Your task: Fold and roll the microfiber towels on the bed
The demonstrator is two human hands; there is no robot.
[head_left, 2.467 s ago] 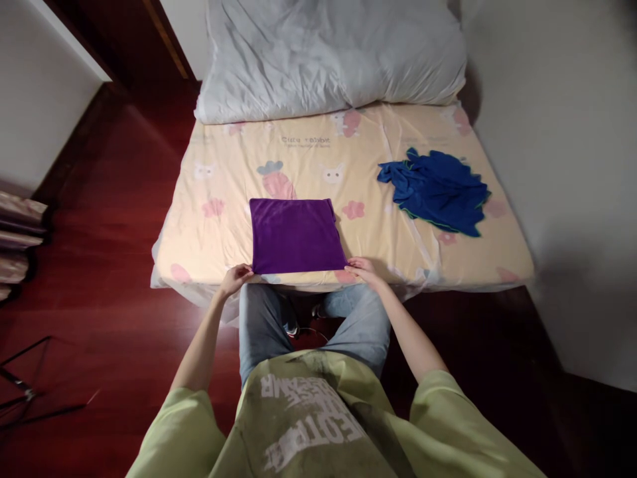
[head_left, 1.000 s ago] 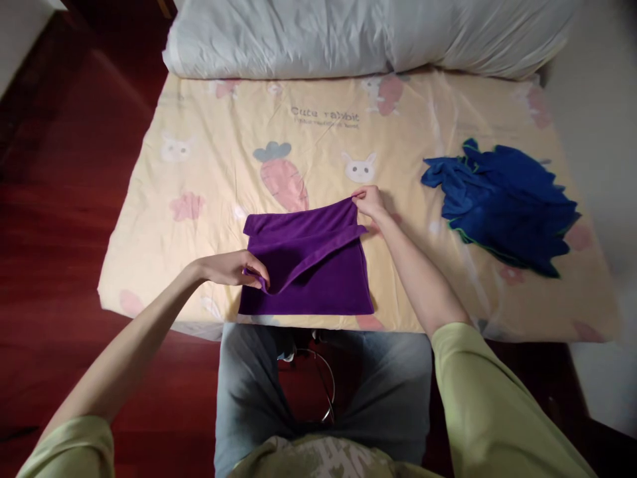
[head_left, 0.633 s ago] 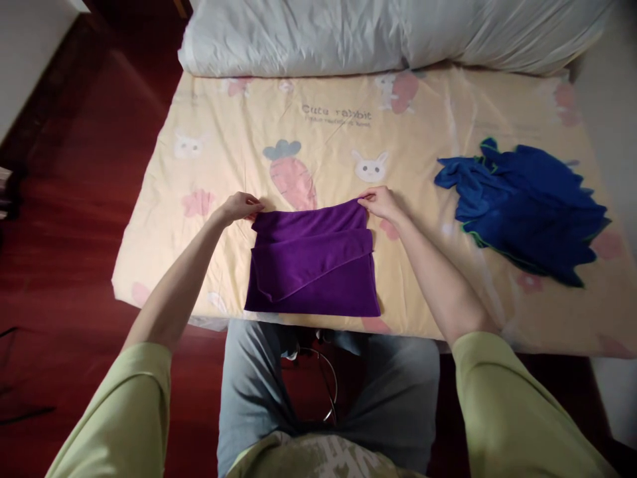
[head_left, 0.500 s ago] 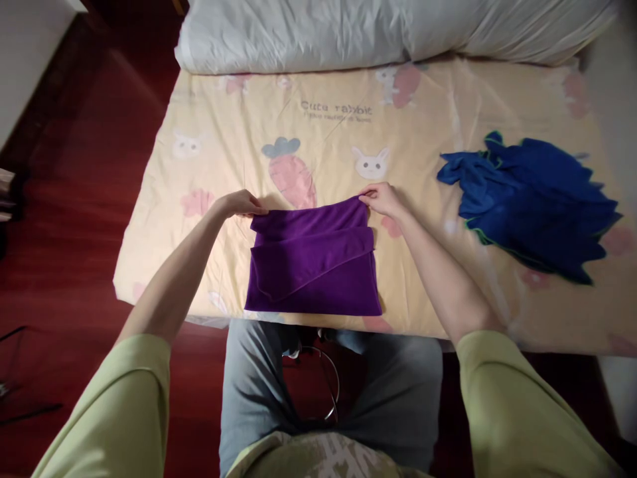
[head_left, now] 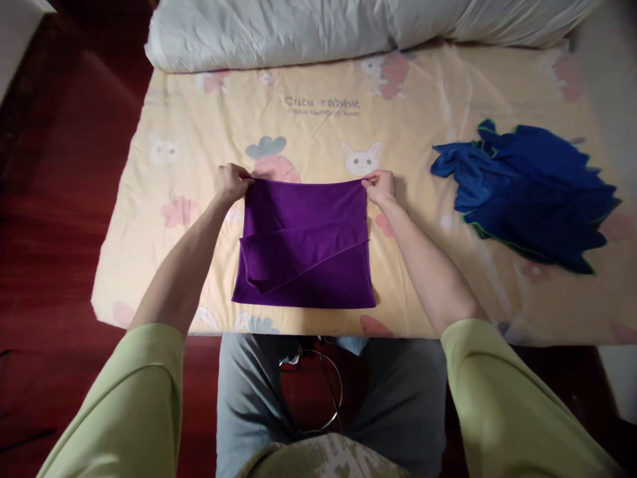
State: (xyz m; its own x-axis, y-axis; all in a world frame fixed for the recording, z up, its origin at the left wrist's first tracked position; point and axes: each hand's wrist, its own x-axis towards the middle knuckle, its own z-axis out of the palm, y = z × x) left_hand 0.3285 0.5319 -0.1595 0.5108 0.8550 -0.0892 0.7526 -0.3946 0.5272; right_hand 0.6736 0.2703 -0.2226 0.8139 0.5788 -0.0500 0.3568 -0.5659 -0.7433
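1. Left hand [head_left: 233, 182] and right hand [head_left: 381, 187] are each clamped, thumb against fingers, on an upper corner of the purple cloth [head_left: 304, 207].
2. Toward 12 o'clock from this cloth, the bed sheet [head_left: 408, 146] carries printed words, "Cute rabbit"; one smaller line below is too blurred to read.
3. At 6 o'clock, the shirt [head_left: 318, 458] shows pale letters, which I cannot read.
4. From its middle, the purple cloth has the left hand at 10 o'clock, the right at 2 o'clock, and spreads between and below them.
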